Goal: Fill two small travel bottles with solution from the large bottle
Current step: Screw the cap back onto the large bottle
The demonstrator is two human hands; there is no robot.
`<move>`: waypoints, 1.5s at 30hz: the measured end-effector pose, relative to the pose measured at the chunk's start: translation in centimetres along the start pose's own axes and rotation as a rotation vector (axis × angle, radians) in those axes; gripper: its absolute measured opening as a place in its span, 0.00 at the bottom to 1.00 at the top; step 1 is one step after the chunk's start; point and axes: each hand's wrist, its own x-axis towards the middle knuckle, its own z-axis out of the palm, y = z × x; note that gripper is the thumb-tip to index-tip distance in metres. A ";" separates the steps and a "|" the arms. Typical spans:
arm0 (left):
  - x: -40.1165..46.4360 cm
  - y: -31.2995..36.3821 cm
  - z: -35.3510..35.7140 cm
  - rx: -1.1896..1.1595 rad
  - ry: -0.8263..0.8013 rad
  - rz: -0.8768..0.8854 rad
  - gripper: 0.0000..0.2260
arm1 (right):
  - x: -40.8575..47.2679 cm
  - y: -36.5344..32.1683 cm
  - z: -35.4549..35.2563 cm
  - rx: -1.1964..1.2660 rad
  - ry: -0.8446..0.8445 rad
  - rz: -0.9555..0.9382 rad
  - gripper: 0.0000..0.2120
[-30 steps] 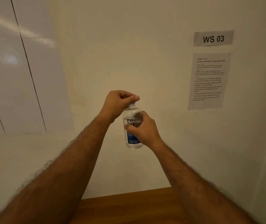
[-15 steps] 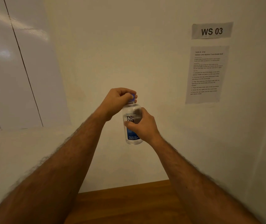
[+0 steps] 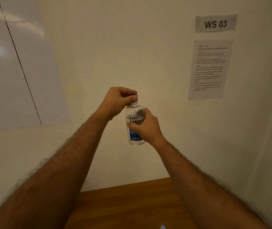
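Step in hand: judged from the grips, unscrewing the cap (image 3: pixel 135 101) of the large bottle (image 3: pixel 134 125).
Large bottle: held upright in mid-air in front of the wall, well above the far edge of the worktop (image 3: pixel 132 205); it rests on nothing.
Right hand (image 3: pixel 146 127): fingers and thumb wrapped round the bottle's labelled middle.
Left hand (image 3: pixel 118 101): curled over the top, fingertips pinching the cap, which is mostly hidden.
Doing it well: keep the body upright and avoid squeezing it, so no solution spurts once the cap loosens; turn only the cap, holding the body firm.
Travel bottles: not in view.
Risk: dropping the freed cap.
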 end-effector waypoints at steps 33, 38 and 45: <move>0.3 1.4 1.0 -0.121 0.043 0.051 0.05 | 0.3 -0.9 -1.0 0.024 0.038 -0.040 0.27; 0.1 0.9 0.4 -0.143 0.028 0.051 0.08 | 0.4 -0.7 -1.4 0.020 0.037 -0.033 0.28; -0.3 0.8 0.1 0.003 -0.054 0.019 0.08 | 0.0 0.0 -1.1 0.001 0.010 -0.008 0.28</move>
